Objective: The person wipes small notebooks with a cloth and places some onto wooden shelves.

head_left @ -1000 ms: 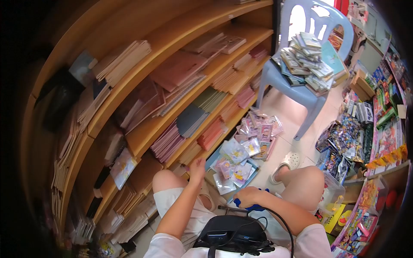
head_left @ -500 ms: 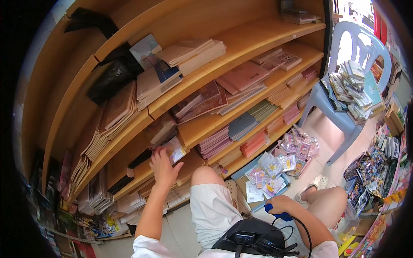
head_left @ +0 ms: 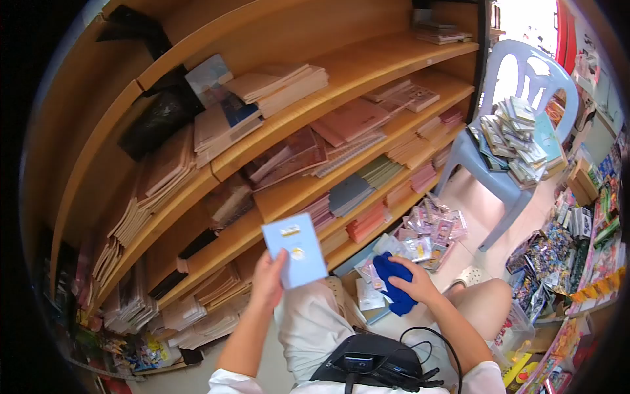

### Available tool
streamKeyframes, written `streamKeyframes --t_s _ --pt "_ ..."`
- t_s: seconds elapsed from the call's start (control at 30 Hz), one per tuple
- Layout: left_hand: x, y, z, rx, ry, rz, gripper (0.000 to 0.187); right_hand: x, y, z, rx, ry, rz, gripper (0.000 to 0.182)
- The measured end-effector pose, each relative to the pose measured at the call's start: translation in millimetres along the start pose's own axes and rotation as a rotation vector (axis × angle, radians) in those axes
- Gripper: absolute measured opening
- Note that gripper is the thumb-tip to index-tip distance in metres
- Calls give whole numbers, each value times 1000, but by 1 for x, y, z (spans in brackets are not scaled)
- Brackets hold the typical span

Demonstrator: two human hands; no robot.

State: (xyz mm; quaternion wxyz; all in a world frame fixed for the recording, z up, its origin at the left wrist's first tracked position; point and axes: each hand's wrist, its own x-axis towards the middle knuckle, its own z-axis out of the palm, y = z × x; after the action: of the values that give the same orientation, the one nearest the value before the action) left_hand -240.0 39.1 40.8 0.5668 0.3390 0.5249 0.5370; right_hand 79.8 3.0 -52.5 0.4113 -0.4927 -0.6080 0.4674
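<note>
My left hand (head_left: 267, 287) is closed on the lower left edge of a light blue notebook (head_left: 303, 257), thumb on its cover. The notebook is tilted up in front of the shelves, with a small yellow picture and label on it. A dark blue cloth (head_left: 400, 303) hangs loosely from my right hand (head_left: 416, 281), whose fingers are closed on it. Behind the cloth, clear-wrapped small notebooks (head_left: 418, 248) lie in a heap near the floor, partly hidden by it.
A wooden shelf unit (head_left: 374, 55) holds stacks of notebooks and paper. To the right stands a blue-grey plastic chair (head_left: 500, 185) bearing a pile of wrapped notebooks (head_left: 515, 141). Packaged goods (head_left: 541, 253) crowd the right side. A black bag (head_left: 367, 360) rests at my lap.
My left hand has drawn the notebook off the shelf and brought it right, toward me. My right hand has risen a little, and the bunched cloth now hangs spread out. The view has shifted slightly.
</note>
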Motion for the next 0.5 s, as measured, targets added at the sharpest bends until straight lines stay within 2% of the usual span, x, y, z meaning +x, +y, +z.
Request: streamKeyframes --t_s 0.03,0.1,0.17,0.23,0.27,0.3,0.37,0.4,0.5 --pt "3 -25 10 -59 -56 -64 32 1 -3 -2 72 47 -83 49" --pt "0 -66 41 -159 -112 -166 36 -4 -14 -6 290 53 -27 50" --pt "-4 -100 73 -310 -215 -287 42 -9 -8 -6 338 18 -23 50" --pt "0 -129 91 -624 -519 -536 53 -14 -5 -1 -35 14 -256 51" --pt "-1 -134 102 -732 -577 -596 59 -18 -7 1 -161 -21 -205 50" --pt "-3 -136 113 -609 -610 -468 74 -23 -8 4 -283 -56 -153 50" --pt "5 -144 113 -641 -695 -540 95 -22 7 8 -329 0 -239 44" --pt "5 -146 114 -508 -702 -571 107 -22 12 8 -373 -46 -275 43" --pt "17 -171 105 -470 -604 -676 102 -18 5 7 -414 -104 -339 37"
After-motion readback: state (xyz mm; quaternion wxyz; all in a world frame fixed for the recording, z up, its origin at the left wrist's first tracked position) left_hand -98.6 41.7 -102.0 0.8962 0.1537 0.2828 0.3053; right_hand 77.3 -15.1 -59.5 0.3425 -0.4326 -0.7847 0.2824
